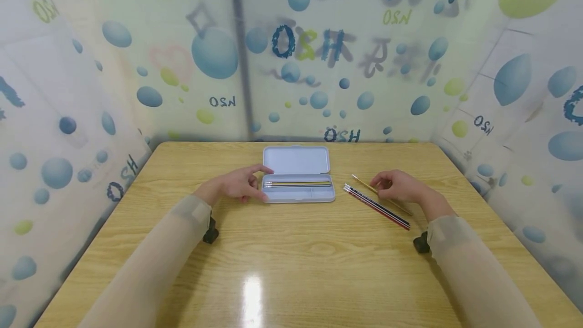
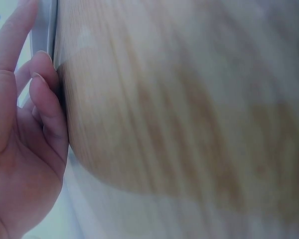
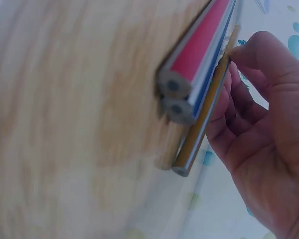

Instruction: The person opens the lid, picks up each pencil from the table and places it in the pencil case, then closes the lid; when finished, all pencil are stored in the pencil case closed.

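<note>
A pale blue pencil case (image 1: 298,199) lies with its lid (image 1: 296,160) raised at the back. Inside, several striped pencils (image 1: 298,183) lie lengthwise in the rear part. My left hand (image 1: 239,183) is at the case's left end, index finger stretched to the hinge side and thumb at the front corner; its other fingers bend loosely. Between thumb and forefinger, my right hand (image 1: 401,186) pinches a yellow pencil (image 3: 202,122). Just beside that pencil, red and dark striped pencils (image 1: 378,207) lie together on the table, their unsharpened ends showing in the right wrist view.
The wooden table (image 1: 291,252) has its back edge behind the raised lid. Patterned curtains (image 1: 291,100) hang behind the table and along both sides. Dark wrist devices (image 1: 210,231) sit under the sleeves.
</note>
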A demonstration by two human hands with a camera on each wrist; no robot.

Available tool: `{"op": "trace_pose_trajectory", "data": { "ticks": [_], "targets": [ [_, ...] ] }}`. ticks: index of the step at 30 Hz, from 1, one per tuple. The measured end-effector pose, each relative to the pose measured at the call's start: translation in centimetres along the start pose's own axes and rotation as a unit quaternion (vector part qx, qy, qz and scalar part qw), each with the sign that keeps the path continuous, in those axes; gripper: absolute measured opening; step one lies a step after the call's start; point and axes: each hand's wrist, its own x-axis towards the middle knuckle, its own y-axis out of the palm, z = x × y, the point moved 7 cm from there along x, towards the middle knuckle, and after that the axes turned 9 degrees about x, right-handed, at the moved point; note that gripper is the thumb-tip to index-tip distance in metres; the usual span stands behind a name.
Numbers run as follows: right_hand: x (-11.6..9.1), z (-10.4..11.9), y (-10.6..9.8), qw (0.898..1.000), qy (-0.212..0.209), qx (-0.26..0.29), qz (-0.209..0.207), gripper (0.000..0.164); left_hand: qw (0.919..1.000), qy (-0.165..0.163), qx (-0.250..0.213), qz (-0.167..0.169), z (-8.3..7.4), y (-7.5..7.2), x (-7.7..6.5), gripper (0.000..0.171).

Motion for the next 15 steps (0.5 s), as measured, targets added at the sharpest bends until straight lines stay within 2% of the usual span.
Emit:
{"op": "trace_pose_trajectory", "data": {
  "ticks": [10, 15],
  "targets": [
    [-0.4, 0.3, -0.4, 0.998, 0.002, 0.05, -0.024, 0.038, 1.0, 0.002, 0.0, 0.002, 0.2, 0.0, 0.1, 0.089],
    [-0.3, 1.3, -0.6, 0.998, -0.023, 0.035, -0.04, 0.034, 1.0, 0.003, -0.001, 0.002, 0.1, 0.0, 0.1, 0.089]
  ]
}}
